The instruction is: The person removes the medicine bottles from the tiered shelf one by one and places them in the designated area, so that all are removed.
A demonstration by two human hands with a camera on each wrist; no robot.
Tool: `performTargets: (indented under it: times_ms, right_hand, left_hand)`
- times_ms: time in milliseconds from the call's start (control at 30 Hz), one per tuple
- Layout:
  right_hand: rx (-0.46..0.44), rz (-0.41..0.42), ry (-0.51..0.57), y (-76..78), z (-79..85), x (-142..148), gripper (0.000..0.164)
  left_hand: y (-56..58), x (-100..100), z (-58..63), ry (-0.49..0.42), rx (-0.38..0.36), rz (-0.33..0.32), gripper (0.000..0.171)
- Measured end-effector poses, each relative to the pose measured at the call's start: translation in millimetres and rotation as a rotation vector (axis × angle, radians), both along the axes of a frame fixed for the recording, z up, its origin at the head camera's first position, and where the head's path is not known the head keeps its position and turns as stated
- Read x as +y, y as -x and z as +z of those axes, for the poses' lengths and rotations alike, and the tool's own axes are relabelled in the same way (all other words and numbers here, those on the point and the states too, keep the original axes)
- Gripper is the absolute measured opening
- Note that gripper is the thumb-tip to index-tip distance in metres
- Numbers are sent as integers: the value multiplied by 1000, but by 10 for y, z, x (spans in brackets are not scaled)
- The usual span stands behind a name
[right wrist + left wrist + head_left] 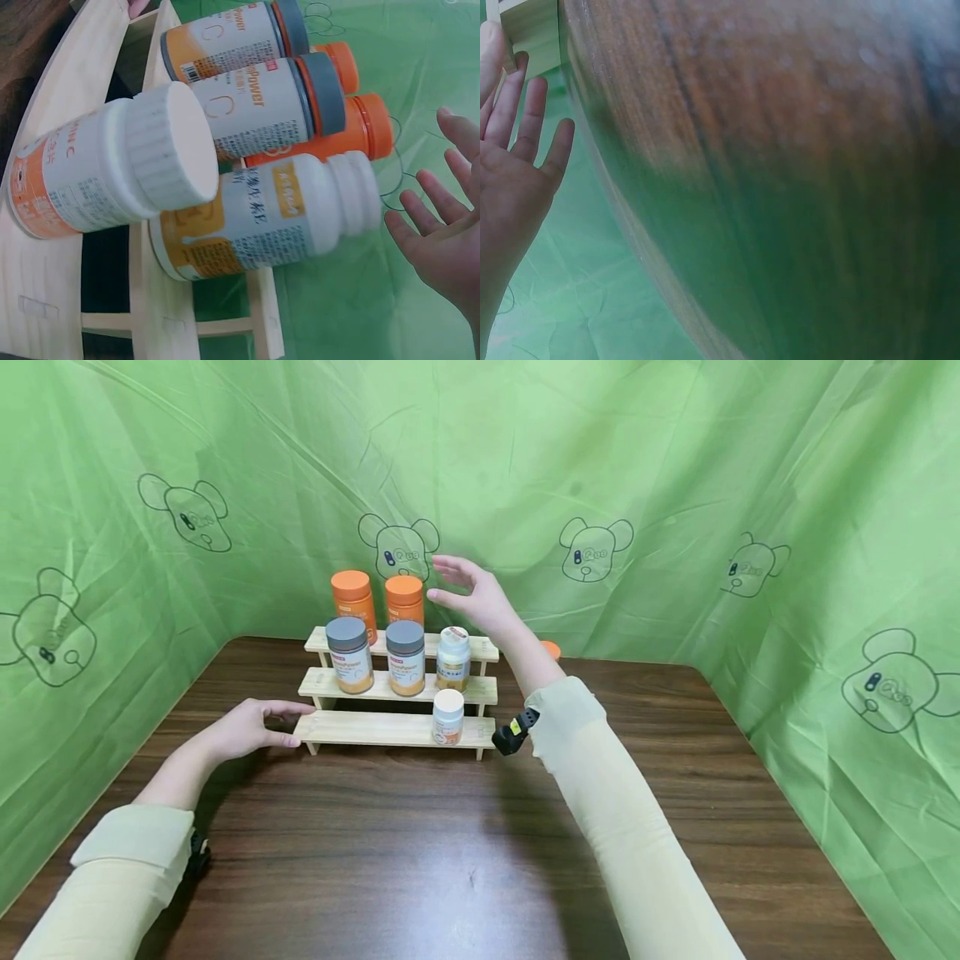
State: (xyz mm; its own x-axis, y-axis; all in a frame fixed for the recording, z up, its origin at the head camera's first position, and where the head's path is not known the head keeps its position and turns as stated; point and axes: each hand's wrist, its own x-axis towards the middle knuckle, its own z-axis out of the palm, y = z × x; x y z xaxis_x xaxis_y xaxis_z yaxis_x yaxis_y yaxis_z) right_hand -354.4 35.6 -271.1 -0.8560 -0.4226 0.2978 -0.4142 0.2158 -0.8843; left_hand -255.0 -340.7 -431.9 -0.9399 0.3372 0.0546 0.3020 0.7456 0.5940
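A three-step wooden display stand stands on the table. My left hand holds the left end of its lowest step between thumb and forefinger; in the left wrist view the other fingers of the hand are extended. My right hand is in the air above the top step's right end, fingers spread, nothing in it. Two orange bottles stand on the top step. Two grey-lidded bottles and a white-and-gold bottle occupy the middle step. A small white bottle is on the lowest.
Behind my right forearm, an orange lid shows partly, the rest hidden. The dark wooden table is enclosed by green curtains printed with mouse-like faces, close behind the stand.
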Motion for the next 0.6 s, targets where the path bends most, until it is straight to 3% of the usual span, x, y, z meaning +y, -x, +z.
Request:
performTargets:
  times_ms: [267,600]
  right_hand:
    - [-24,26,-31,79,-99,-132,58]
    - [-23,32,-132,182,-63,-235,57]
  left_hand:
    - [-23,-3,5,-16,-26,-8,56]
    - [11,-11,-5,-11,-31,7,55]
